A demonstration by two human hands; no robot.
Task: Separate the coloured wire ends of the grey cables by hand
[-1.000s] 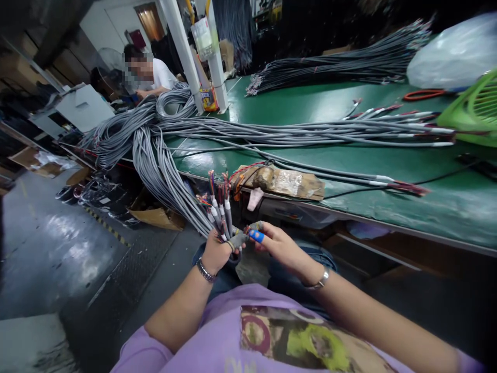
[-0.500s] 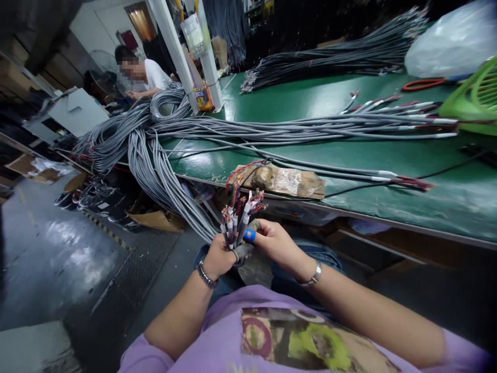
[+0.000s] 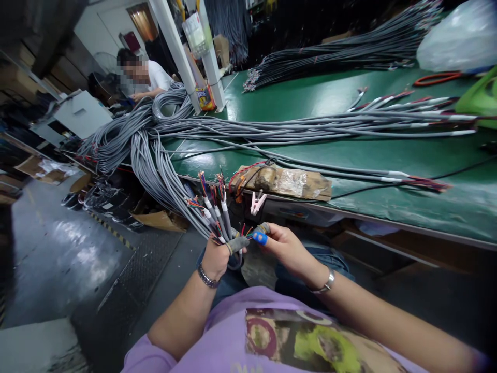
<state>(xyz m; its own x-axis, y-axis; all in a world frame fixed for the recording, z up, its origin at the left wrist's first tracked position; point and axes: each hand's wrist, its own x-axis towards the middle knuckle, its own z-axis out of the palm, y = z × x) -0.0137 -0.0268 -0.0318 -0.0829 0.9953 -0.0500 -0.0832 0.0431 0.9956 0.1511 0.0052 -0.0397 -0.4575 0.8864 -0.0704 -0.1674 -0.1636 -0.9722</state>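
Note:
My left hand (image 3: 216, 257), with a grey cover on the thumb, is closed around several grey cables (image 3: 225, 213) just below their stripped ends. Thin coloured wires (image 3: 202, 178) fan out above that fist. From one cable end at my left thumb, short red and green wires (image 3: 245, 230) stick out toward the right. My right hand (image 3: 289, 251), wearing a blue band on the thumb and a grey cover on the index finger, pinches at the tips of these wires. The gap between its fingertips is too small to see clearly.
On the green bench (image 3: 349, 155) lie long grey cables (image 3: 272, 129), a wooden block (image 3: 306, 185) and a black cable bundle (image 3: 330, 54). A pinkish clothespin (image 3: 257, 203) hangs at the bench edge. A person (image 3: 155, 75) sits at the far left. An orange-handled tool (image 3: 437, 79) lies far right.
My left hand has tilted the cable ends to the left, and they have spread apart. My right hand has drawn slightly away to the right, with thin wires now visible between the hands.

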